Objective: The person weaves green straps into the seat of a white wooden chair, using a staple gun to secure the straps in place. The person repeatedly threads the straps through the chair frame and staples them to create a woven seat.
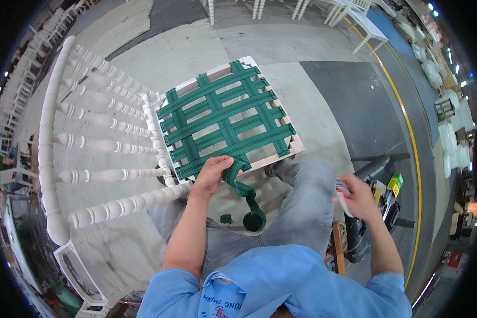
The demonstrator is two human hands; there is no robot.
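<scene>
A white chair lies with its seat frame in front of me, green webbing crossing it in a woven grid. At the seat's near edge, my left hand is closed around a loose green webbing strap. The strap hangs down in a twist to a roll between my legs. A small green scrap lies beside the roll. Off to the right, beside my knee, my right hand grips a red and silver hand tool; blur hides its exact kind.
The chair's back with turned spindles extends left of the seat. Right of my leg are a dark bulky object, a green and yellow box and a wooden bar. More white chairs stand farther off.
</scene>
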